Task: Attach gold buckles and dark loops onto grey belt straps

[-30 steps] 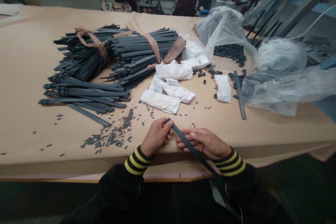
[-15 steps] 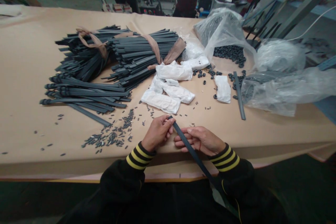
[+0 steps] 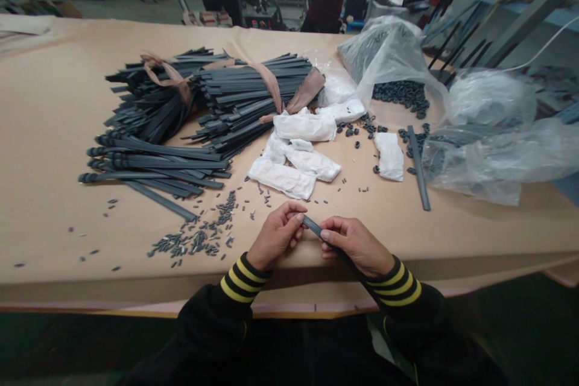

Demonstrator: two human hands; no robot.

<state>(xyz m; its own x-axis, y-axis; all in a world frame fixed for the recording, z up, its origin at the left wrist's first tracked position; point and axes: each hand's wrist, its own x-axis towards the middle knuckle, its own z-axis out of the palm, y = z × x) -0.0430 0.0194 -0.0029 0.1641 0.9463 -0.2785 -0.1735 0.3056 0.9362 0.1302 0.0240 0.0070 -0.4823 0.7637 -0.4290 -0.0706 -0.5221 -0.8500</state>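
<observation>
Between both hands runs a dark grey flat strip, its far end pinched by my left hand. My right hand grips the same strip a little further along, thumb on top. Past the right hand the strip slopes down toward my body and is partly hidden by the hand and dark sleeve. Left of my hands lies a scatter of small dark cylindrical pieces. Just beyond the hands are several white wrapped packets.
Two tied bundles of dark strips lie at the back left, with loose strips in front. A clear plastic bag spills small dark rings. One strip lies at right by crumpled plastic. Two people stand beyond the table.
My right hand has closed its fingers on the strip, where before they were loosely spread beside it. The left hand keeps its pinch on the end. The view has shifted slightly.
</observation>
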